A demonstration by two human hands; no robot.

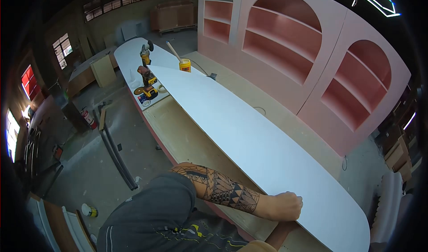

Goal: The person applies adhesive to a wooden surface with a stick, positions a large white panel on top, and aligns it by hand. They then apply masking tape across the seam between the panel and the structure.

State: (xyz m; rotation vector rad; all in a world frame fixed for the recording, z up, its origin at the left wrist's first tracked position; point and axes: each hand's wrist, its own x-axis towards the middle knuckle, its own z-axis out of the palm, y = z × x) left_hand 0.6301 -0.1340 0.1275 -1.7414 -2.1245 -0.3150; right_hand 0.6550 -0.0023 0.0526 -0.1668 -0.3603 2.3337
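A long white panel (pixel 249 131) with a rounded end lies along a workbench-like base. My left hand (pixel 285 206) is closed in a fist on top of the panel, near its close edge; nothing shows in the fingers. The tattooed left forearm (pixel 227 189) reaches across the open part of the base (pixel 178 127). Below the left fist, my right hand (pixel 286 228) goes to the underside of the panel's edge. Its fingers are hidden there.
Power tools (pixel 147 76) and tape rolls stand at the base's far end. A yellow tub (pixel 185 65) with a stick is beside them. A pink arched shelf unit (pixel 285 42) stands opposite. Dark tubes (pixel 116 154) and a fire extinguisher (pixel 89 118) are on the floor.
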